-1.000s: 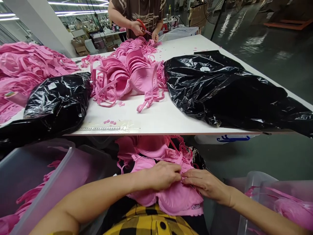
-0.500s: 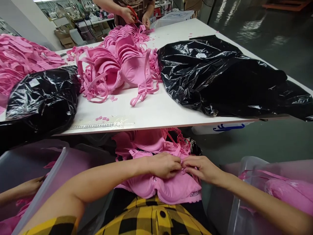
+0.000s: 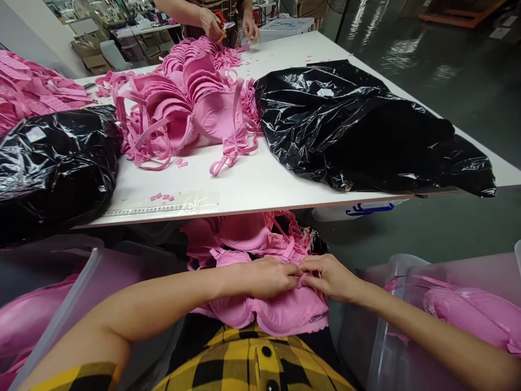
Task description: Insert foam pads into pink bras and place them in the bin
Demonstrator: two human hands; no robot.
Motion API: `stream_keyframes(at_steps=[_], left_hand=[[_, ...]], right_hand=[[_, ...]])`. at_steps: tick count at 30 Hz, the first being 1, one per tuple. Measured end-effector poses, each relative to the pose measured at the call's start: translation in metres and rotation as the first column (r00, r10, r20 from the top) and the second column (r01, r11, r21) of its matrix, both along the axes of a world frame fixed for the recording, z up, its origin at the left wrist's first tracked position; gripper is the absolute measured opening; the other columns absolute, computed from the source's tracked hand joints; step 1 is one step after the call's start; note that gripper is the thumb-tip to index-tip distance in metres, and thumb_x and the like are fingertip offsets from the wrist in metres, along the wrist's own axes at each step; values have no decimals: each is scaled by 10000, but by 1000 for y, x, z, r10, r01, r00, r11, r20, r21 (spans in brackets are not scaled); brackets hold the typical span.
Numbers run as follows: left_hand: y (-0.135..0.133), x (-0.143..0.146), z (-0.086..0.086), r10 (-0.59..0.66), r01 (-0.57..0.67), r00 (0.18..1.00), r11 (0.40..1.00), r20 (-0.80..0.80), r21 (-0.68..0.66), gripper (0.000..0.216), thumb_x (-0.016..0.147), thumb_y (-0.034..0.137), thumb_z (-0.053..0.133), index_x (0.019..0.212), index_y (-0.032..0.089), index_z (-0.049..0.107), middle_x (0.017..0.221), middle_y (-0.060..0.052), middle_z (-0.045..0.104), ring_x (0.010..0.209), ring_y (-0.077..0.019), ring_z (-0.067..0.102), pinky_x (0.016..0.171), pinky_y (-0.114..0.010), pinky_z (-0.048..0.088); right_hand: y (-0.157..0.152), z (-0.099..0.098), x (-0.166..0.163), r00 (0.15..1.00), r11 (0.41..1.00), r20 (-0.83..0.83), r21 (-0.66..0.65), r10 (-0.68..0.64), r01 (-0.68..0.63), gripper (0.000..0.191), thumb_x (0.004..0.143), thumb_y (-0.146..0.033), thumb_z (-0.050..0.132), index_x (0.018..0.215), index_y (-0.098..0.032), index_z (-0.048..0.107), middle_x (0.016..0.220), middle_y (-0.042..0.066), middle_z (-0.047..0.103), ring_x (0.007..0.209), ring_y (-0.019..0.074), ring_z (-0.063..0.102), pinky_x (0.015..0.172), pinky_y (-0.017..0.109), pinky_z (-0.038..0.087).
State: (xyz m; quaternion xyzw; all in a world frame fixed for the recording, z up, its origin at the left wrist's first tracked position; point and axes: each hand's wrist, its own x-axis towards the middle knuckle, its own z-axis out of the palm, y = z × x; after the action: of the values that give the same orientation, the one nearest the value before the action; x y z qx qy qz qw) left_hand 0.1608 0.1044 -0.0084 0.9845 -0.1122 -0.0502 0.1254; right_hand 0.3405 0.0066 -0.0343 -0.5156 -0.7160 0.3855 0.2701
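Note:
A pink bra (image 3: pixel 280 312) lies across my lap, cups toward me. My left hand (image 3: pixel 271 278) is closed on its upper edge, right of the middle. Fingertip to fingertip with it, my right hand (image 3: pixel 328 277) pinches the same part of the bra. Exactly which piece sits between the fingertips is hidden. Just beyond, more pink bras (image 3: pixel 244 231) with tangled straps rest under the table edge.
On the white table (image 3: pixel 195 187) lie a row of stacked pink bras (image 3: pixel 175 108), black plastic bags (image 3: pixel 358 130) and a ruler strip (image 3: pixel 142 210). A co-worker's hand (image 3: pixel 211 24) holds scissors (image 3: pixel 222 26). Clear bins (image 3: pixel 95 271) flank me, holding pink pieces.
The view has shifted slightly right. My hands stay together on the bra. The co-worker's scissors have come away from the pink pieces, and the arm in the left bin is out of view.

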Motion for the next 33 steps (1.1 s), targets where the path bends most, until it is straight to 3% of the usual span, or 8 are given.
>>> stream_keyframes(at_steps=[3,9,14,21,28,33], left_hand=[[-6,1,1,-26,21,999,994,48,107,120,813,69,508,868,108,607,870,-75,618,584,-150,560,422,-286,379],[-11,5,-1,-100,67,965,988,242,138,158,886,141,438,777,134,552,793,-57,571,689,-145,566,441,-255,317],[-11,2,-1,-99,57,939,989,330,133,169,906,145,407,860,115,566,817,-64,575,666,-133,528,455,-263,302],[-14,0,7,-137,103,944,986,299,128,194,913,154,411,784,135,554,807,-60,569,717,-145,522,486,-271,327],[-13,4,17,-181,146,941,979,285,139,154,907,168,436,821,136,559,787,-46,554,669,-141,489,487,-276,307],[-17,9,16,-236,203,922,970,308,135,179,899,162,448,750,152,546,763,-40,541,703,-143,484,535,-287,319]], right_hand=[[3,-2,0,1000,999,-10,-34,-3,3,177,779,-172,512,624,-169,597,605,0,571,581,128,490,569,222,365],[3,-2,-5,996,994,-78,-111,-34,26,157,650,-121,514,501,-163,491,478,-49,435,491,96,407,478,196,302],[-5,8,0,979,979,-198,-203,-50,9,94,727,-198,538,760,-152,613,621,-20,588,551,112,525,501,179,401],[-17,-2,-18,966,978,-173,-114,-192,174,84,673,-102,496,670,-161,556,591,-24,525,549,107,451,516,194,358],[-17,13,7,992,997,-127,-82,-8,-3,111,768,-207,609,671,-162,579,608,-36,518,563,100,441,529,194,335],[-14,3,-8,990,1000,-138,4,29,-28,253,763,-187,559,528,-174,465,549,-49,404,534,100,385,535,218,308]])
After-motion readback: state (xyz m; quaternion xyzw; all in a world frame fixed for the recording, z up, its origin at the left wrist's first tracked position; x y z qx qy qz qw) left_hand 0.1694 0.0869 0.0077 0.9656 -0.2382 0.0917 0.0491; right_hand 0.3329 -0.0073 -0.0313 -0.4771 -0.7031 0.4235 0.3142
